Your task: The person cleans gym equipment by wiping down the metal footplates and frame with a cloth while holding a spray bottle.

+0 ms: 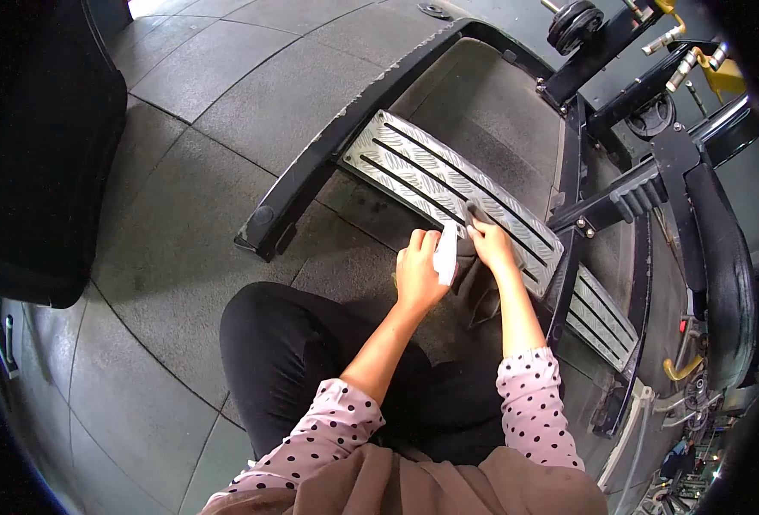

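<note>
My left hand (417, 271) is closed around a spray bottle, of which the white trigger head (447, 255) shows; its body is mostly hidden. Close beside it, my right hand (492, 245) grips a dark grey-brown cloth (475, 273) that hangs down below the fingers. A fold of the cloth sticks up past the fingertips and touches the metal footplate (448, 168). This plate is silvery, with a raised tread pattern and long dark slots, and is fixed to a black machine frame (309, 172).
A second slotted footplate (602, 318) lies at the right. A black padded cushion (727, 266) and frame bars stand beyond it. Weight plates (575, 26) are at the upper right. Another black padded piece (40, 154) rises at the left above the grey tiled floor (173, 232).
</note>
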### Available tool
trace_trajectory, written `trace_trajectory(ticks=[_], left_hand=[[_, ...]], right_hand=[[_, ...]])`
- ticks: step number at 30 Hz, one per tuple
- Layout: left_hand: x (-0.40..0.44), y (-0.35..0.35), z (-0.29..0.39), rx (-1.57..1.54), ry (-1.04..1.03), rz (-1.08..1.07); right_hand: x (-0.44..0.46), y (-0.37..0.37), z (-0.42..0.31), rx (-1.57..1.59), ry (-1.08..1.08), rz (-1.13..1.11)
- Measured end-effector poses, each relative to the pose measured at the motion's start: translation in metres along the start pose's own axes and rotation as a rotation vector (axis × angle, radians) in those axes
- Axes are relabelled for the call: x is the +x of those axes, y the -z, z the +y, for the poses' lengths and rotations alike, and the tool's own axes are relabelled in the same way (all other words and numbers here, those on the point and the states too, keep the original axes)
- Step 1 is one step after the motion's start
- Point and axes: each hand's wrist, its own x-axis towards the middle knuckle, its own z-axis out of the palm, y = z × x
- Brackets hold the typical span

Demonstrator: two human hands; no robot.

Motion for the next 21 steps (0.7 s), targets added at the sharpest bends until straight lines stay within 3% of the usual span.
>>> trace_trajectory(ticks=[6, 12, 18, 21], left_hand=[[-0.001, -0.005, -0.003, 0.007, -0.017, -0.011], [-0.001, -0.004, -0.002, 0.035, -0.001, -0.013], [0.0, -0.003, -0.002, 0.021, -0.007, -0.007], [0.0, -0.003, 0.001, 0.013, 0.005, -0.006]], right_hand=[[-0.015, 0.0, 0.0, -0.107, 0.125, 0.071], [0.017, 0.0, -0.019, -0.028, 0.072, 0.087], [-0.015, -0.007, 0.008, -0.034, 0.063, 0.035], [-0.021, -0.013, 0.018, -0.13, 0.194, 0.089]])
